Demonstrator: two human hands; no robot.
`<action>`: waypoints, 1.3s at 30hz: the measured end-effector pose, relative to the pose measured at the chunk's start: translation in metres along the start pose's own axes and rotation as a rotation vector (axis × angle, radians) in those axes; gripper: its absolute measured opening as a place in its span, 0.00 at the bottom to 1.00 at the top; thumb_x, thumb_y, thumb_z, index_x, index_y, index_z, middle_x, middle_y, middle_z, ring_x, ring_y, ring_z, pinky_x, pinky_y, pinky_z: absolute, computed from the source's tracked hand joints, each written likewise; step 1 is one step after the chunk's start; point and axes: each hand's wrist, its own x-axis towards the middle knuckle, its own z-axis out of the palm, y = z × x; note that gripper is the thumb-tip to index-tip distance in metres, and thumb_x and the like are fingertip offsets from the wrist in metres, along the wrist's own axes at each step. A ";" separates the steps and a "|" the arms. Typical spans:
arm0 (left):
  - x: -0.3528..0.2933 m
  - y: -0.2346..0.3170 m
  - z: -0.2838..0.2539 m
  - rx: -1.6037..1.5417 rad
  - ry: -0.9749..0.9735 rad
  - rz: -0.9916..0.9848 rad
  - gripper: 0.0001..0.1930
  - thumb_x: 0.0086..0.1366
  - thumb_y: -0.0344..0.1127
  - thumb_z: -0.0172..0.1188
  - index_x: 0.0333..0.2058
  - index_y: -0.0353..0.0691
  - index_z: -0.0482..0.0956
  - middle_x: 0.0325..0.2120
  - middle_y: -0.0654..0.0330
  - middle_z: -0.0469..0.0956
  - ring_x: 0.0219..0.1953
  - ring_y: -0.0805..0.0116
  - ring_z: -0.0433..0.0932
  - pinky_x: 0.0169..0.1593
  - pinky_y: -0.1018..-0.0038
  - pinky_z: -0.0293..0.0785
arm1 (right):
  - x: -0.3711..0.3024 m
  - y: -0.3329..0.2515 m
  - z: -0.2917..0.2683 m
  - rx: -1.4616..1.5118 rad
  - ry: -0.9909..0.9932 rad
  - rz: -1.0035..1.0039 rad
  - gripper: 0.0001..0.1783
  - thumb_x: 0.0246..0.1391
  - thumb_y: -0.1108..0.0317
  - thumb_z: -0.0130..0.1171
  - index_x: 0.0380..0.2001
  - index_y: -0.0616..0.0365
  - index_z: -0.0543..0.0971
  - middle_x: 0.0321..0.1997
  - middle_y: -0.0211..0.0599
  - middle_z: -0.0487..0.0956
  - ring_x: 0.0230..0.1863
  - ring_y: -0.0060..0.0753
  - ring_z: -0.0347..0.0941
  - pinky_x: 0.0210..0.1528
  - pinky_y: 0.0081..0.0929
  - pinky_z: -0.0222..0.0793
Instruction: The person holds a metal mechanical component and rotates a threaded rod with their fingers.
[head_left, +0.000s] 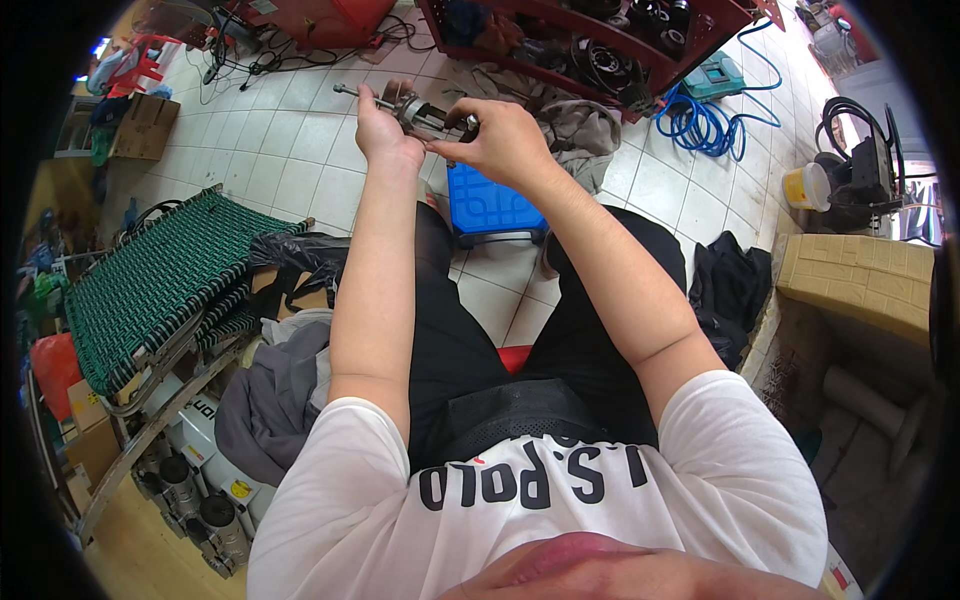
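Above the floor, ahead of my knees, I hold a shiny metal bearing puller (410, 108), by its looks, with a long rod reaching out to the left. My left hand (384, 132) is palm up, its fingers curled round the puller's body from beneath. The thumb and fingers of my right hand (497, 140) pinch its right end, where a dark round part (466, 127) sits between them. How the two parts join is hard to make out. Below my hands, between my legs, stands a blue plastic stool (490, 200).
A red metal rack (590, 60) with round machine parts stands ahead, grey cloth (580, 135) by its foot. Coiled blue hose (700, 120) lies to its right. At left are a green woven folding bed (170, 270) and grey clothing (275, 410); a yellowish box (855, 280) is at right.
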 end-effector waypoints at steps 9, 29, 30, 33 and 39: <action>-0.002 -0.002 0.003 0.005 0.024 0.037 0.16 0.82 0.51 0.40 0.42 0.45 0.64 0.40 0.59 0.81 0.47 0.58 0.83 0.52 0.53 0.77 | 0.000 0.000 0.000 -0.030 0.010 -0.014 0.27 0.46 0.48 0.78 0.42 0.57 0.86 0.28 0.38 0.86 0.32 0.36 0.84 0.39 0.32 0.78; 0.003 -0.003 -0.001 -0.014 0.009 0.013 0.17 0.82 0.52 0.41 0.42 0.45 0.67 0.39 0.60 0.82 0.46 0.58 0.83 0.52 0.52 0.77 | 0.000 0.000 -0.003 -0.028 -0.041 -0.001 0.28 0.46 0.46 0.77 0.43 0.55 0.86 0.29 0.39 0.86 0.32 0.38 0.84 0.39 0.33 0.78; 0.000 -0.005 0.001 -0.012 0.017 0.028 0.17 0.82 0.51 0.41 0.42 0.44 0.68 0.39 0.60 0.81 0.46 0.58 0.83 0.52 0.52 0.77 | -0.001 0.001 -0.003 -0.032 -0.043 0.005 0.28 0.46 0.46 0.77 0.43 0.55 0.86 0.29 0.39 0.86 0.32 0.38 0.84 0.39 0.33 0.78; -0.003 -0.003 0.003 -0.008 0.015 0.046 0.17 0.82 0.50 0.40 0.42 0.44 0.68 0.39 0.62 0.80 0.46 0.59 0.83 0.52 0.51 0.77 | -0.001 0.001 -0.002 -0.036 -0.043 0.009 0.29 0.46 0.45 0.78 0.43 0.56 0.86 0.31 0.41 0.87 0.33 0.39 0.84 0.40 0.34 0.78; 0.000 -0.003 0.000 -0.014 -0.016 0.052 0.18 0.83 0.51 0.38 0.43 0.44 0.69 0.39 0.62 0.80 0.46 0.59 0.82 0.53 0.52 0.77 | -0.001 0.000 0.000 -0.038 -0.017 -0.012 0.30 0.45 0.45 0.78 0.44 0.56 0.86 0.34 0.43 0.87 0.36 0.42 0.84 0.42 0.36 0.79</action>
